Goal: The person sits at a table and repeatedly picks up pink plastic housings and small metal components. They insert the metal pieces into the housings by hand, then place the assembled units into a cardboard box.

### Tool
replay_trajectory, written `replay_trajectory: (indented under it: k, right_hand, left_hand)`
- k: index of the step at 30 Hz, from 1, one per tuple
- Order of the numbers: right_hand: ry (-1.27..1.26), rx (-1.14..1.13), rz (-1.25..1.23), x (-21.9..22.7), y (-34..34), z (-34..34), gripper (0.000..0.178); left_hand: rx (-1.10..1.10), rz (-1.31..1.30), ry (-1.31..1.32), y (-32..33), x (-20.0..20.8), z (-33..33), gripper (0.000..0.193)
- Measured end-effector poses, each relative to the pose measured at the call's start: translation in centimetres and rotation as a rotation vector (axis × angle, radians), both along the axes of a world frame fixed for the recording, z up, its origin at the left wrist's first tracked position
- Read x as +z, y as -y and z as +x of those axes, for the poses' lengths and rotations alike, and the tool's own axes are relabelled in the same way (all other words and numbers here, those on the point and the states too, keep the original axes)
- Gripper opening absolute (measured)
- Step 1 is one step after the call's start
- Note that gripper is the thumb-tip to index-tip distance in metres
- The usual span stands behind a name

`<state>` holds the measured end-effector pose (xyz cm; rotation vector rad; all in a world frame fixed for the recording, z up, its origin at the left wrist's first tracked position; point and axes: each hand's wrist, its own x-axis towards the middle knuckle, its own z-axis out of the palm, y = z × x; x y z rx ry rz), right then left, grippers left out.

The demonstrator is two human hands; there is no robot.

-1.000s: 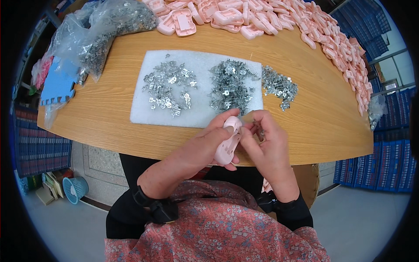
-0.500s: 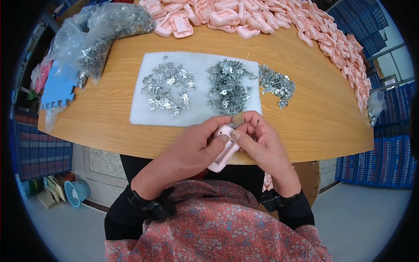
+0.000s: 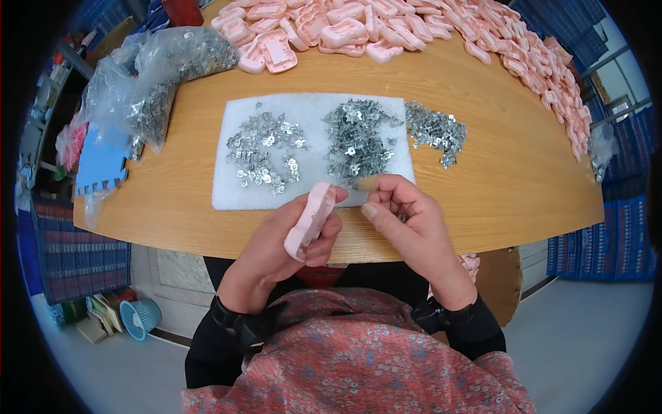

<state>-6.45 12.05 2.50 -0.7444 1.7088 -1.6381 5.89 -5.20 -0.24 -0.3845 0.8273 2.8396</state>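
Note:
My left hand (image 3: 272, 238) is closed round a pale pink plastic casing (image 3: 308, 224), tilted on its side with its hollow inner face toward the right. Just across from it, apart from the casing, my right hand (image 3: 417, 224) is closed with the fingers curled in. A tan wrap (image 3: 368, 183) covers its index fingertip. A small glint shows among the curled fingers, too little to name. Beyond the hands a white foam sheet (image 3: 224, 193) carries two heaps of small metal pieces, a flat-looking heap (image 3: 265, 148) on the left and a denser heap (image 3: 358, 138) on the right.
Another metal heap (image 3: 441, 134) lies on the wooden table (image 3: 510, 172) right of the foam. Many pink casings (image 3: 345, 31) are piled along the far and right edges. Clear bags of metal pieces (image 3: 155, 90) and a blue foam mat (image 3: 102, 162) sit at left. A blue basket (image 3: 141, 317) stands on the floor.
My hands have parted. The left hand has moved left with the pink casing and turned it onto its side; the right hand has let go of the casing and stays near its place.

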Motion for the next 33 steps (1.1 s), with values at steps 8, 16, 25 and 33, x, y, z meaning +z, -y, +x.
replay_trajectory:
  k: [8,16,25,33]
  right_hand:
    - [-0.188,0.068,0.064,0.2,1.2,-0.1,0.026]
    - [-0.23,0.129,0.124,0.4,0.9,-0.8,0.015]
    - [0.001,0.068,0.034,-0.2,0.1,-0.4,0.023]
    - [0.004,-0.04,-0.106,0.0,-0.5,1.2,0.022]
  left_hand:
    - [-0.089,0.162,0.032,-0.4,0.2,0.5,0.038]
    - [-0.151,0.223,0.021,-0.2,-0.6,1.4,0.039]
    - [-0.148,0.325,-0.104,-0.3,-2.5,1.6,0.04]
    - [-0.169,0.379,-0.104,-0.9,-2.4,1.4,0.042]
